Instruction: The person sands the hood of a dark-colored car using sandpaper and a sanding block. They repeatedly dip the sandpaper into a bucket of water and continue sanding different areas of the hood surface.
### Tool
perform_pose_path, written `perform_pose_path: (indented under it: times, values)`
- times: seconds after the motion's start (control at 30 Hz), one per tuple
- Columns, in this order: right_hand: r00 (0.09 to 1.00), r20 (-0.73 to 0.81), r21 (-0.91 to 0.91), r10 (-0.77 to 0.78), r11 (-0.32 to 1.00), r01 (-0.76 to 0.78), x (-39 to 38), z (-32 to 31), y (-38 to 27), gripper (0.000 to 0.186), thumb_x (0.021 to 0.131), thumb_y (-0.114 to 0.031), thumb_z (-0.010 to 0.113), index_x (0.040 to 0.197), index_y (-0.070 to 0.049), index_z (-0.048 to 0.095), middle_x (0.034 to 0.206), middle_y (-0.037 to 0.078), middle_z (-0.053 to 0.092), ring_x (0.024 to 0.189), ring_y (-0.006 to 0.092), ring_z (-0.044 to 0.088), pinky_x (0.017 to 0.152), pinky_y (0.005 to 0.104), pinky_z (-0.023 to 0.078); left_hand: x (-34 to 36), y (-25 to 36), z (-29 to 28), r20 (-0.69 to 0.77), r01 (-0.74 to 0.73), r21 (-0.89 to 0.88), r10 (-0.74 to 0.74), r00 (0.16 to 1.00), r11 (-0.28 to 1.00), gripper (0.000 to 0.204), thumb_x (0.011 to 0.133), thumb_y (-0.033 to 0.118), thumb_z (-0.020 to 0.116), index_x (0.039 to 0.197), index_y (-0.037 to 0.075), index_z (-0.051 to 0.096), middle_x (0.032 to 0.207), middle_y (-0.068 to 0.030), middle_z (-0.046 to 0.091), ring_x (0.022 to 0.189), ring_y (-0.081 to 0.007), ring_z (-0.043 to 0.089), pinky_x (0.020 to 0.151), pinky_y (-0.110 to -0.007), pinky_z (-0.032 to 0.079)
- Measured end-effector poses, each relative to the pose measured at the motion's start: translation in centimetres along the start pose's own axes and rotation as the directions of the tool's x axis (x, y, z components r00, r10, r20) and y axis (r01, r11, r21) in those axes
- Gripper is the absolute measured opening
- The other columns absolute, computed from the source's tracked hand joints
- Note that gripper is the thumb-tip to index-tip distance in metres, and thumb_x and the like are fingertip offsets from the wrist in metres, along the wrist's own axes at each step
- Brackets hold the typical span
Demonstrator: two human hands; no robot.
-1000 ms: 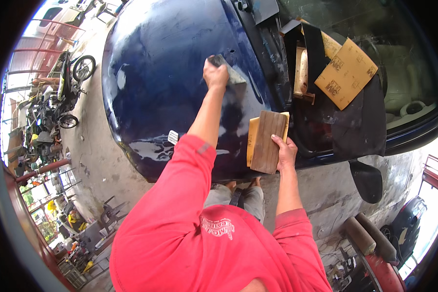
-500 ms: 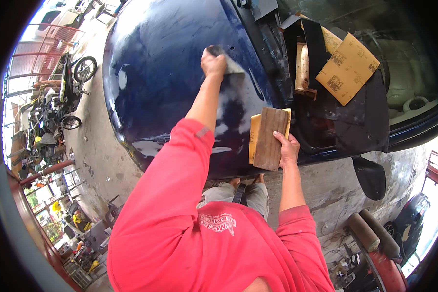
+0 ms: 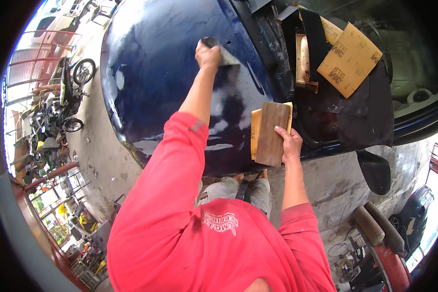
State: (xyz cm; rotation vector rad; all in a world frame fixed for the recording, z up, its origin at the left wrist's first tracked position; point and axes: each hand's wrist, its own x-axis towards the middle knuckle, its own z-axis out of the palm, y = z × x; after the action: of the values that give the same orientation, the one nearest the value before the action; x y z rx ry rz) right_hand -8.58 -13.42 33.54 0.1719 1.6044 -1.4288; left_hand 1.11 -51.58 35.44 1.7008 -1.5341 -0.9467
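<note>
I watch: left hand [image 3: 208,54] holds grey thin sheet [image 3: 228,58] against dark-blue metal car hood [image 3: 155,63]; right hand [image 3: 291,145] clasps brown rectangular wooden block [image 3: 271,134] and yellow sandpaper [image 3: 255,134] over hood's near-right corner; slack grip could drop block, scratching hood

Blue car [image 3: 155,73] | windshield [image 3: 406,58] carries black sheet [image 3: 370,117] | tan sheet [image 3: 350,58] overlapping it

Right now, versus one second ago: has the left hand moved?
Yes. Against the small dark hole in the blue hood, the left hand is farther up the picture and slightly left.
</note>
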Motion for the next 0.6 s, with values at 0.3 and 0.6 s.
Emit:
perform_pose_path:
  times: [0.3,0.6]
  values:
    - [1.000,-0.012,-0.007,-0.020,1.000,0.020,0.0,0.1,-0.2,0.024,0.088,-0.015,0.087,0.105,-0.001,0.078,0.096,0.004,0.078,0.083,0.0112,0.071,0.078,0.0286,0.056,1.3,-0.1,-0.4,0.057,0.058,0.013,-0.058,0.997,0.998,0.048,0.083,0.010,0.069,0.130,0.008,0.072,0.127,-0.0194,0.076,0.124,-0.0362,0.072,0.105,-0.044,0.055]
    - [1.000,0.011,0.005,0.001,1.000,-0.001,0.4,-0.1,0.0,0.026,0.089,-0.013,0.086,0.110,-0.001,0.077,0.101,0.006,0.079,0.087,0.0149,0.074,0.082,0.0318,0.060,1.9,0.5,-0.3,0.133,0.168,-0.031,-0.162,0.978,0.985,0.049,0.083,0.011,0.070,0.132,0.010,0.071,0.125,-0.0190,0.076,0.122,-0.0367,0.072,0.102,-0.044,0.057]
